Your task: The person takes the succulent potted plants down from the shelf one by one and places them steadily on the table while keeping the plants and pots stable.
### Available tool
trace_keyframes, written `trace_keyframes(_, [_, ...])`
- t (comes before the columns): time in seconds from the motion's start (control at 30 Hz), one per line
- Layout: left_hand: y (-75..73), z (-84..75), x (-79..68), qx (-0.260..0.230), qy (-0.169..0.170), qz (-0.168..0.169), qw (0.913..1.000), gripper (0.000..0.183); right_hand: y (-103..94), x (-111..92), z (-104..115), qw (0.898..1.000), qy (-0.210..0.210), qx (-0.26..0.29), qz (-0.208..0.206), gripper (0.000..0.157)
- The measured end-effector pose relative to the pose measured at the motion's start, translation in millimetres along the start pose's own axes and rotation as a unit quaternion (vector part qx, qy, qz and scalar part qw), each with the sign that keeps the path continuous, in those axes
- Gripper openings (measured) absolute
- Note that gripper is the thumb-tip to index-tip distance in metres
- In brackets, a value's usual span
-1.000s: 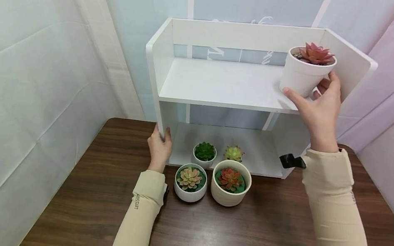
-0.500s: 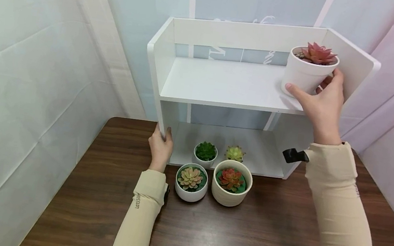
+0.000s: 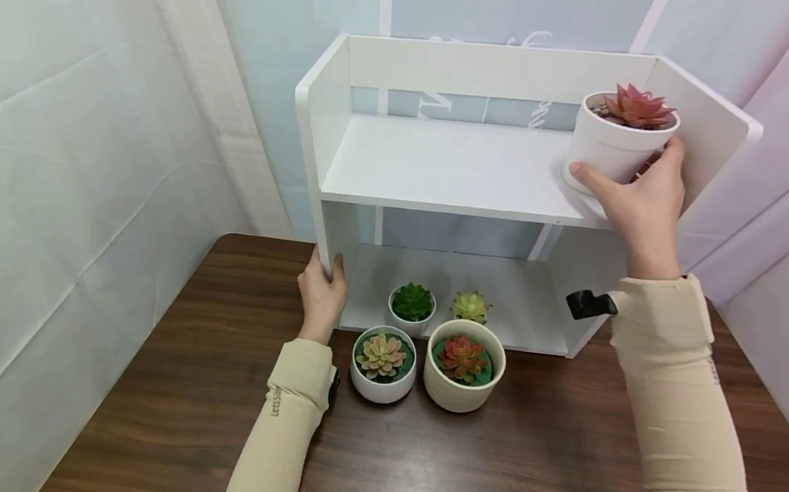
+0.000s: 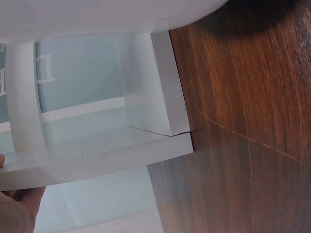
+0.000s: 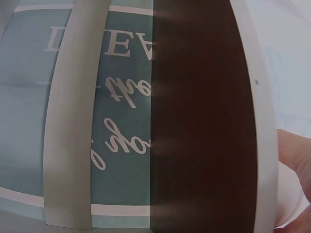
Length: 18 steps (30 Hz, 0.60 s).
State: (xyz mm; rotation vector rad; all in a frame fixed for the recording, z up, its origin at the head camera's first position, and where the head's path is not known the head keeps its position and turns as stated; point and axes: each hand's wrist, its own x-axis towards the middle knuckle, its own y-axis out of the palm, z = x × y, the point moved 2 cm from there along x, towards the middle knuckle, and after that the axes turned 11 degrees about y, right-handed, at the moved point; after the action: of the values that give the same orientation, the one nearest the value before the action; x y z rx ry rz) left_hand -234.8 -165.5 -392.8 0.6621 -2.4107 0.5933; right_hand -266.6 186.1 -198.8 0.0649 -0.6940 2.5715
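A white two-tier shelf unit (image 3: 444, 165) stands on the table. My right hand (image 3: 645, 210) holds a white pot (image 3: 597, 153) at the right end of the upper tier, thumb on its front and fingers around its right side. The pot is upright, with a red succulent (image 3: 638, 110) in it. In the right wrist view, part of that hand (image 5: 296, 150) shows beside the pot (image 5: 288, 196) at the right edge. Low on the unit's left side panel, my left hand (image 3: 321, 299) grips the edge; the left wrist view shows fingers (image 4: 31, 201) on both faces of this panel (image 4: 112, 162).
On the lower tier are a dark green succulent (image 3: 412, 303) and a yellow-green one (image 3: 469, 305), partly hidden. Before them on the wooden table (image 3: 451, 489) stand a white pot (image 3: 380, 391) and a cream pot (image 3: 458, 396). Fabric (image 3: 52, 147) hangs around the table.
My right hand has shifted slightly upward around the pot, its fingers now more hidden behind it. The pot stays at the upper tier's right end. My left hand keeps its place on the panel.
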Motion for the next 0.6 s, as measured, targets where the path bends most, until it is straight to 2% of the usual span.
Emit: trace_keyframes(0.6, [0.1, -0.6, -0.2, -0.002, 0.003, -0.005, 1.0000, 0.034, 2.7, 2.4, -1.3, 1.000, 0.007, -0.014, -0.009, 0.098])
